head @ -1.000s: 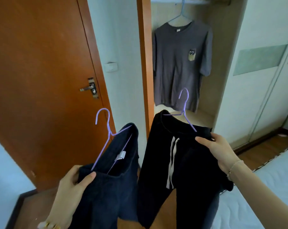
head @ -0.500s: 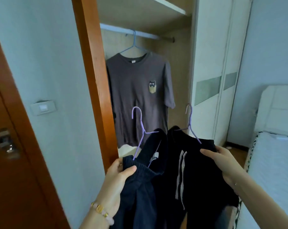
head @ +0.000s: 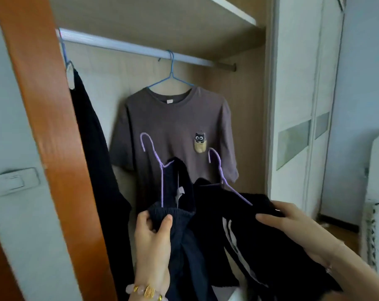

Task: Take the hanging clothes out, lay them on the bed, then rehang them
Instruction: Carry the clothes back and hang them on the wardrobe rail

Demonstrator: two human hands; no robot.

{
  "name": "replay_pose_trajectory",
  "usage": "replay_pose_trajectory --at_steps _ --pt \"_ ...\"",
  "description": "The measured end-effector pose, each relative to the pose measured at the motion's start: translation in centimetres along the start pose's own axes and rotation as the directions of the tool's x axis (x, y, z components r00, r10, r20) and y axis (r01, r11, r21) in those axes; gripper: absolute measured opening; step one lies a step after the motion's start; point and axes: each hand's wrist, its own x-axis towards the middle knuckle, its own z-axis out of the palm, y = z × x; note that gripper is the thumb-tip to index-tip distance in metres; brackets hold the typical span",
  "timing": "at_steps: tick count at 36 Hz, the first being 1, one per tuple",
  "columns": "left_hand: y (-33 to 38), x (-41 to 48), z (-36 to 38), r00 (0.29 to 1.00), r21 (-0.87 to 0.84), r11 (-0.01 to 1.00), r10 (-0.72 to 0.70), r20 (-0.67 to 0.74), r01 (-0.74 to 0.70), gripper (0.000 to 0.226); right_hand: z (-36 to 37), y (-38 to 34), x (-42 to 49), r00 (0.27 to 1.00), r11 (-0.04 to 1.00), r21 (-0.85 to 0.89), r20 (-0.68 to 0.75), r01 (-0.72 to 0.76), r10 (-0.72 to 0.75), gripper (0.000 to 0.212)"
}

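Head view: both our forearms reach up and forward. Our left hand (head: 152, 237) pinches the navy garment (head: 185, 253) at its waistband, thumb against fingers. Our right hand (head: 292, 222) clutches the black trousers (head: 260, 246). Both garments sit well below the rail (head: 127, 47).

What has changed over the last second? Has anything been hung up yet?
The person has walked up to the wardrobe: the door has left view and the rail now sits close overhead. Nothing was let go or hung: the left hand still grips the navy garment, the right hand the black trousers, both on purple hangers below the rail. The grey T-shirt hangs as before.
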Motion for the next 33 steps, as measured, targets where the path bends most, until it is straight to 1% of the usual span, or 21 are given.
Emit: replay_pose_trajectory --at_steps 3,7,9,11,16,17,18,19,20,21,22,23,25,27,30,33 --pt "-0.3 2.7 1.1 0.996 0.026 0.999 0.029 -0.087 -0.026 0.012 0.3 -0.1 4.9 0.996 0.998 0.051 0.082 0.035 -0.039 0.019" --pt "-0.4 6.0 2.9 0.979 0.119 0.992 0.064 -0.192 -0.042 0.012 -0.2 -0.9 11.6 0.972 0.987 0.153 0.219 0.049 -0.082 0.021" --pt "-0.1 7.5 4.2 0.967 0.149 0.988 0.077 -0.241 -0.042 0.012 -0.7 -1.7 14.6 0.954 0.982 0.175 0.279 0.065 -0.113 0.020" --pt "0.5 8.7 5.3 0.956 0.145 0.989 0.080 -0.284 -0.040 0.012 -1.0 -2.7 17.3 0.934 0.979 0.193 0.331 0.072 -0.134 0.018" --pt "2.5 11.1 6.8 0.917 0.216 0.974 0.149 -0.369 -0.071 0.014 -0.8 -5.6 22.1 0.873 0.963 0.256 0.446 0.087 -0.198 0.023" --pt "3.1 11.6 6.8 0.909 0.234 0.969 0.163 -0.384 -0.075 0.015 -0.5 -6.2 22.7 0.855 0.956 0.276 0.468 0.097 -0.222 0.027" --pt "3.7 12.2 6.8 0.903 0.252 0.964 0.177 -0.393 -0.079 0.016 -0.3 -7.1 23.1 0.829 0.949 0.294 0.499 0.113 -0.253 0.041" --pt "4.3 12.7 6.7 0.898 0.269 0.960 0.187 -0.399 -0.081 0.017 -0.1 -7.5 24.0 0.807 0.943 0.301 0.517 0.139 -0.284 0.060" --pt "5.0 13.4 6.7 0.894 0.279 0.957 0.197 -0.401 -0.086 0.016 0.1 -8.3 24.4 0.797 0.939 0.312 0.525 0.147 -0.299 0.066" --pt "5.7 14.1 6.6 0.893 0.286 0.954 0.202 -0.402 -0.087 0.015 0.3 -8.7 25.3 0.791 0.933 0.330 0.529 0.144 -0.309 0.050" --pt "6.4 14.7 6.5 0.892 0.286 0.954 0.201 -0.405 -0.085 0.013 0.4 -9.4 25.9 0.784 0.923 0.362 0.532 0.133 -0.321 0.027" --pt "7.1 15.3 6.4 0.890 0.286 0.955 0.198 -0.411 -0.080 0.012 0.8 -10.0 26.7 0.782 0.918 0.379 0.534 0.119 -0.321 0.012" --pt "8.7 16.7 6.3 0.882 0.277 0.957 0.199 -0.427 -0.082 0.009 1.5 -10.9 28.3 0.774 0.926 0.359 0.550 0.118 -0.313 0.016" --pt "10.4 18.2 6.2 0.881 0.267 0.958 0.210 -0.423 -0.100 0.005 2.1 -12.2 29.3 0.787 0.926 0.361 0.536 0.112 -0.305 0.018" --pt "13.1 20.4 6.4 0.884 0.294 0.948 0.240 -0.401 -0.124 0.013 2.7 -14.6 30.4 0.790 0.925 0.362 0.532 0.114 -0.306 0.019" --pt "15.5 22.2 6.7 0.885 0.314 0.940 0.255 -0.389 -0.133 0.009 2.9 -16.8 31.6 0.776 0.911 0.386 0.527 0.145 -0.347 0.020"
